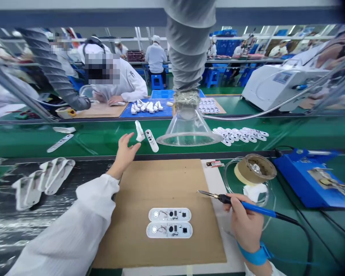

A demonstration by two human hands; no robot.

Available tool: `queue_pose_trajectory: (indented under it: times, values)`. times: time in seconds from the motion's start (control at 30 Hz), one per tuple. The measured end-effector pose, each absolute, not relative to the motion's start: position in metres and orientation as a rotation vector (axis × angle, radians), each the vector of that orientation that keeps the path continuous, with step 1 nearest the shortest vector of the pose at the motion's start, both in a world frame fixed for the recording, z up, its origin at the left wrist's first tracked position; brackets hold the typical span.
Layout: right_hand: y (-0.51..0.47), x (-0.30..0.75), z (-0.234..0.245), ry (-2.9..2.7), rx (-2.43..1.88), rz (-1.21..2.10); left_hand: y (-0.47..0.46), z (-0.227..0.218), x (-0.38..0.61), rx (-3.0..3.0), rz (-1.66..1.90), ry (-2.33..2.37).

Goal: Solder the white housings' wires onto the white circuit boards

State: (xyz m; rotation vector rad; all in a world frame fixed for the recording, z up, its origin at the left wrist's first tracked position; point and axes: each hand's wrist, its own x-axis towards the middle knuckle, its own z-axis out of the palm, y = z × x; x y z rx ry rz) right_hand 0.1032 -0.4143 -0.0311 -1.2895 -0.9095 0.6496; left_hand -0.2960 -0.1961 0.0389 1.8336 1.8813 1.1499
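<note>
One soldering iron, gripped by the right hand above cardboard, liable to scorch two boards lying there if it dips while attention follows the left hand, grip parted, beside a white piece.

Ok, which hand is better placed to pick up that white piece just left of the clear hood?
Probably your left. Your left hand is open, its fingers close beside the white piece, while your right hand grips the soldering iron farther away.
</note>
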Motion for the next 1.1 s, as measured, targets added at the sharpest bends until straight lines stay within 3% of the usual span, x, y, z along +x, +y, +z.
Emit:
queue_pose_trajectory:
  times: [0.27, 0.5, 0.77, 1.1]
  values:
    - [-0.412, 0.104, -0.031, -0.944, -1.273, 0.603, -0.228, 0.0, -0.294, 2.023, 0.952, 1.943]
    - [-0.414, 0.102, -0.026, -0.922, -1.288, 0.596, -0.23, 0.001, -0.288, 2.157, 0.759, 1.924]
    - [-0.41, 0.096, -0.028, -0.852, -1.28, 0.527, -0.22, 0.008, -0.285, 2.255, 0.778, 1.925]
    - [-0.41, 0.092, -0.023, -0.736, -1.289, 0.358, -0.132, 0.018, -0.119, 2.509, 0.58, 1.564]
